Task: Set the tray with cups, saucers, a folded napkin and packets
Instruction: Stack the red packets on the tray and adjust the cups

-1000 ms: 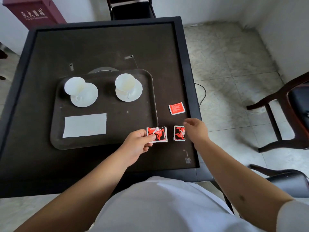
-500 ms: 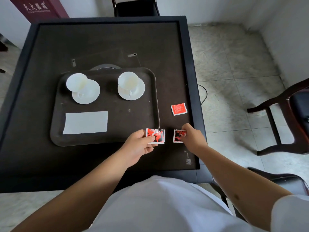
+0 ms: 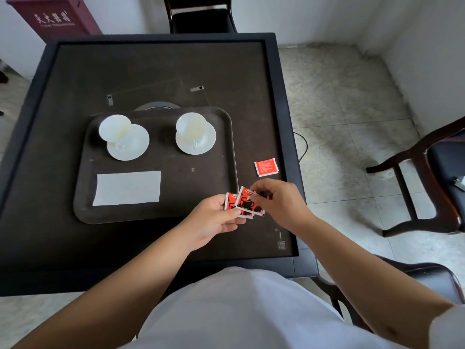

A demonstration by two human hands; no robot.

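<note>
Packets are the pieces not yet on the tray (image 3: 83,197); two red-and-black packets (image 3: 247,203) overlap just off its corner at 4 o'clock, the left hand (image 3: 214,219) pinching the lower one by its near edge, the right hand (image 3: 279,204) pinching the upper one with thumb and forefinger closed on it; a third, a plain red packet (image 3: 266,167), lies alone on the table (image 3: 151,71) at 3 o'clock from the tray, well apart from both hands. The risk, as I judge it: the slick wrappers slide over each other and one drops, or the lone packet is forgotten. Count: three packets; two white cups (image 3: 114,127), each on one of two saucers (image 3: 128,144); one folded napkin (image 3: 127,188) at 7 o'clock on the tray.
</note>
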